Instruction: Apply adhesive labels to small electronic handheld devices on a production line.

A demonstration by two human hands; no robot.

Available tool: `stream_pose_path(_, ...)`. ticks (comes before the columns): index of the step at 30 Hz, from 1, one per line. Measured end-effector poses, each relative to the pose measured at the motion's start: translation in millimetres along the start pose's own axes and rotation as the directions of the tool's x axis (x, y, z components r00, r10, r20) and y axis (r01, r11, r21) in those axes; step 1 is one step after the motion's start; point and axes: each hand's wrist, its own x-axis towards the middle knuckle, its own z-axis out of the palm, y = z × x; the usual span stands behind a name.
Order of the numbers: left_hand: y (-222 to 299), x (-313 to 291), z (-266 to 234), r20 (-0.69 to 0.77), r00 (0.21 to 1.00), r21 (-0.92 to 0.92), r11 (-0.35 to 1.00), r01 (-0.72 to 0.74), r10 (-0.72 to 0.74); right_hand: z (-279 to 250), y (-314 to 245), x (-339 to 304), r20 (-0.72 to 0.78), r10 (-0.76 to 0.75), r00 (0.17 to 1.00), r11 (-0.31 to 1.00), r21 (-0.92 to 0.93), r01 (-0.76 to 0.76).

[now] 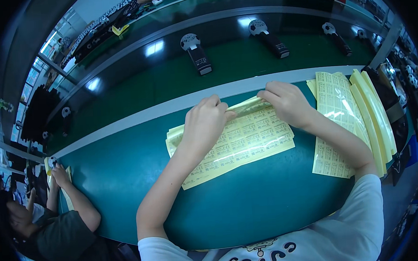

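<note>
Gripping yellow label sheeting (252,137) at middle of green table (121,183): closed on far edge with left hand (202,121), pinching farther right with right hand (286,102). Apparently bent up there only; near part left flat. Further sheets (339,108) left stacked at table's right end.

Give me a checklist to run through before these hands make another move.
Left hand gripping the yellow label sheet at its far edge: ok.
Right hand gripping that edge too: ok.
Sheet lying flat: not ok, far edge lifted and curled.
Just one layer held: cannot tell.
Sheet pile at right, apart from the held sheet: ok.
Co-worker's hand away from it: ok, far left.
</note>
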Motion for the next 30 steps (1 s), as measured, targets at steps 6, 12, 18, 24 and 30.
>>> stream_pose_path(6,17,4,-66,0.343,0.935,-0.142,0.979,0.144,-0.088,-53,-26,16,0.162,0.076,0.984,0.964,0.238,-0.114)
stream_pose_path(12,35,-4,-78,0.352,0.932,-0.298,0.954,0.029,0.082,-69,-40,17,0.275,0.047,0.960,0.936,0.323,-0.138)
stream_pose_path(18,44,-3,-55,0.284,0.955,-0.423,0.905,0.051,0.079,-64,-45,12,0.304,0.027,0.952,0.903,0.402,-0.154)
stream_pose_path(24,29,0,-39,0.344,0.939,-0.334,0.931,0.148,-0.026,-55,-11,19,0.475,0.050,0.879,0.777,0.534,-0.333)
stream_pose_path(30,12,1,-11,0.443,0.890,-0.397,0.867,0.301,-0.106,-25,12,2,0.650,0.152,0.744,0.654,0.498,-0.569)
